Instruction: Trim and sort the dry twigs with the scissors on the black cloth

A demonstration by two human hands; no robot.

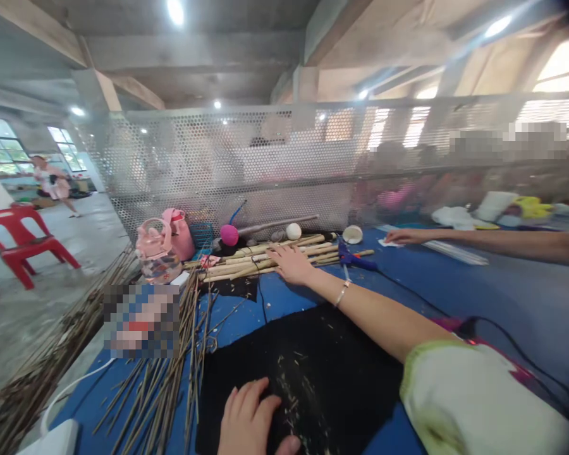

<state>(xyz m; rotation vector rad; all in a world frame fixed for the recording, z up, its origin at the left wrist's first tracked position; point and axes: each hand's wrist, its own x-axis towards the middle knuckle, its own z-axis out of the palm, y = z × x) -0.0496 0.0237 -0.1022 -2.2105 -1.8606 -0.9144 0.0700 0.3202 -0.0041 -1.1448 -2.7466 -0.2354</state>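
- Thin brown twigs (168, 354): loose pile at left, lying beside the cloth. Tips should be kept off the work area; stray ends could catch a sleeve.
- Bare left hand (249, 414): near side, palm down, fingers slightly spread, no object visible in it. It rests at the left part of the cloth; light pressure here should stop the fabric from sliding.
- Pale, straight, peeled wooden sticks (241, 268): far side of the blue tabletop (239, 322), lying roughly side by side, left to right. A thin dark cord crosses them; check that it is free before any stick is shifted.
- Flat black cloth (346, 373): near centre, bearing pale slivers (296, 404). Avoid dragging the forearm through these; they would likely scatter.
- Bare right hand (291, 262): arm extended to the far side, fingers long and loosely spread over the sticks, touching them. No closed grip shows; contact beneath the palm cannot be told. Single out one stick with the fingertips; pressing on several may roll the group.
- Blue glue gun (355, 258) with black cable (412, 291): just right of the right hand. Treat the nozzle as hot, and keep wrist and sleeve clear of the cable.
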